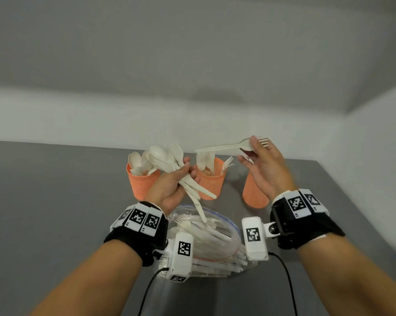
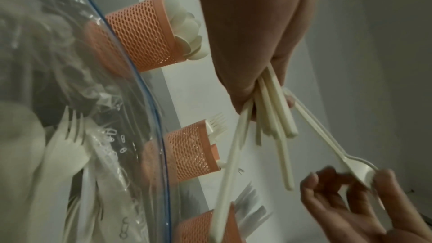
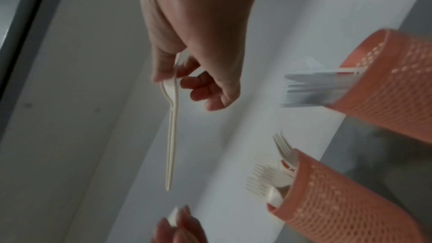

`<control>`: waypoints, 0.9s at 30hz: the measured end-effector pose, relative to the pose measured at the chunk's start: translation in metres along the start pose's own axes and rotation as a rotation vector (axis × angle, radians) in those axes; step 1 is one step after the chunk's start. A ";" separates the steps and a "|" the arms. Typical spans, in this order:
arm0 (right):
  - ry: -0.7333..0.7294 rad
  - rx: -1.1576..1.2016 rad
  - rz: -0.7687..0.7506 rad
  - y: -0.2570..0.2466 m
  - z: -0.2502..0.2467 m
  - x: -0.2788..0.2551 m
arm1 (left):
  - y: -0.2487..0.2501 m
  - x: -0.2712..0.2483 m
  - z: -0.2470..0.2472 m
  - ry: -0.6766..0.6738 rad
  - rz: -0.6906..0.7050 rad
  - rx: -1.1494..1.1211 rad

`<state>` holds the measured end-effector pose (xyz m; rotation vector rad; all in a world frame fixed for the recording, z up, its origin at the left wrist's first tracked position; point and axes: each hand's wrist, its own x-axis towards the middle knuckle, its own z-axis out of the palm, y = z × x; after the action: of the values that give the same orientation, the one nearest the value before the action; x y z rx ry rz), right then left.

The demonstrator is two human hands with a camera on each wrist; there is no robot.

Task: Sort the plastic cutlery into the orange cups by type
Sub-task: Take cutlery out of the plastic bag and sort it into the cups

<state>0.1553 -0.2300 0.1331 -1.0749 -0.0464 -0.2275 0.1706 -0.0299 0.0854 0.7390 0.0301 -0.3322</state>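
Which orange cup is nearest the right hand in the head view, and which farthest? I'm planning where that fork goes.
From the right hand:
1. Right cup, partly hidden behind the hand.
2. Middle cup, holding forks, to its left.
3. Left cup, holding spoons, farthest left.

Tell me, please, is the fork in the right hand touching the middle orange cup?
Apart. The head view shows the fork held by the right hand in the air, its handle above the middle orange cup.

Matt cream plastic cutlery (image 1: 169, 164) is showing a smooth, dull finish. Three orange cups (image 1: 209, 183) are looking like matt plastic with perforated mesh walls. A clear, glossy, crinkled plastic bag (image 2: 70, 73) is catching light. The grey worktop (image 1: 55, 190) is appearing smooth and matt.
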 end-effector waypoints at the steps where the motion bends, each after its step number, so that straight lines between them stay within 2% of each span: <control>1: -0.001 0.069 0.010 -0.002 0.003 0.001 | 0.000 -0.001 0.000 -0.005 -0.007 0.030; 6: -0.089 0.122 0.032 0.006 0.025 -0.006 | -0.005 -0.006 0.007 -0.044 -0.027 0.134; 12: -0.102 0.124 0.030 0.001 0.034 -0.003 | 0.001 -0.011 0.007 -0.067 -0.130 0.089; 15: -0.142 -0.220 -0.016 0.000 0.037 -0.009 | 0.000 -0.008 0.006 -0.067 -0.106 0.114; 19: -0.369 -0.840 0.012 0.019 0.044 -0.024 | -0.004 -0.006 0.009 -0.139 -0.065 0.120; 21: -0.420 -1.050 -0.011 0.032 0.046 -0.029 | -0.005 -0.007 0.012 -0.164 -0.040 0.131; 24: -0.383 -1.186 -0.098 0.043 0.046 -0.031 | -0.005 -0.008 0.014 -0.167 0.006 0.142; 27: -0.338 -1.150 -0.161 0.044 0.046 -0.031 | -0.005 -0.010 0.016 -0.177 -0.010 0.177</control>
<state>0.1376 -0.1646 0.1120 -2.2537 -0.3359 -0.2115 0.1580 -0.0415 0.0952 0.8821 -0.1650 -0.4121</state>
